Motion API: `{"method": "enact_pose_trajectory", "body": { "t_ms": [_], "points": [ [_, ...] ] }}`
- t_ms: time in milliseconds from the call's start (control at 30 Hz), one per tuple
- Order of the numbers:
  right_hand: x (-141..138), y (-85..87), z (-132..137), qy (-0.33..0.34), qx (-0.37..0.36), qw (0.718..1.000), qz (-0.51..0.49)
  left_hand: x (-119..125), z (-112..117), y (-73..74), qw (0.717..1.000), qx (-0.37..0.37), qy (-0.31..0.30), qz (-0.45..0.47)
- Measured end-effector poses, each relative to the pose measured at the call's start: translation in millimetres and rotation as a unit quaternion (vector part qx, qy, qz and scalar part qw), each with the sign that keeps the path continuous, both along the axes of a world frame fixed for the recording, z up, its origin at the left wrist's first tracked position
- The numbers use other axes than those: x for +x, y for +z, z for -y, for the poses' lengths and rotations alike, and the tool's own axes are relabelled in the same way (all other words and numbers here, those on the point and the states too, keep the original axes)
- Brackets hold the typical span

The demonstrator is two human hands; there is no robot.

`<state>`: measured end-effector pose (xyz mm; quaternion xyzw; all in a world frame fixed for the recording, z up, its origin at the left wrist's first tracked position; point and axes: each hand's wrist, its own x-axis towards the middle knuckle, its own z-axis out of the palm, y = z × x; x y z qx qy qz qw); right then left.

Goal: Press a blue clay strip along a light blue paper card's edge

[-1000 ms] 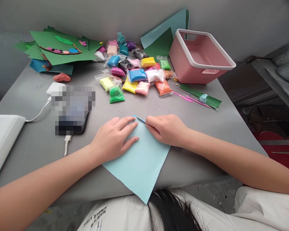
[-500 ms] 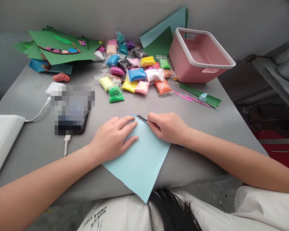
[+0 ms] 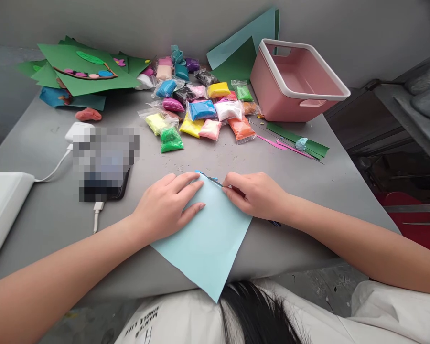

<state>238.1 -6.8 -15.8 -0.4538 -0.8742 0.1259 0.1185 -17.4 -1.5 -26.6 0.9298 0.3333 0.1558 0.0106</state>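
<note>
A light blue sheet of paper [image 3: 211, 243] lies on the table's near side, one corner hanging past the front edge. My left hand [image 3: 172, 203] rests flat across its upper left part, fingers stretched out and pressing on it. At the upper right edge of the sheet, my right hand [image 3: 256, 196] is closed around a thin dark tool [image 3: 276, 223]. Its rear end pokes out below the palm; its kind is hidden by the fingers. A narrow dark line runs along the paper's edge between the hands, with a small bright blue bit [image 3: 213, 178] beside it.
Several bags of coloured clay [image 3: 202, 111] lie beyond the hands. A pink basket [image 3: 286, 102] stands at the back right, near pink tools [image 3: 294, 148]. To the left are a phone [image 3: 105, 186], a white power bank [image 3: 10, 200] and green paper [image 3: 93, 79] with clay shapes.
My right hand has slid slightly to the right and down along the paper's edge with the dark tool. The left hand stays flat on the sheet. The blue bit beside the edge shows more.
</note>
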Motion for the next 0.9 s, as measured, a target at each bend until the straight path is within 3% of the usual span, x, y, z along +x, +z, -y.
{"method": "enact_pose_trajectory", "body": {
  "t_ms": [533, 900],
  "points": [
    [2.8, -1.2, -3.1, -0.029, 0.012, 0.999, 0.007, 0.2, 0.2, 1.3, 0.999, -0.032, 0.009, -0.006],
    [3.2, -1.3, 0.5, 0.0, -0.003, 1.0, 0.004, 1.0, 0.4, 2.0, 1.0, -0.014, 0.009, -0.013]
  ]
}}
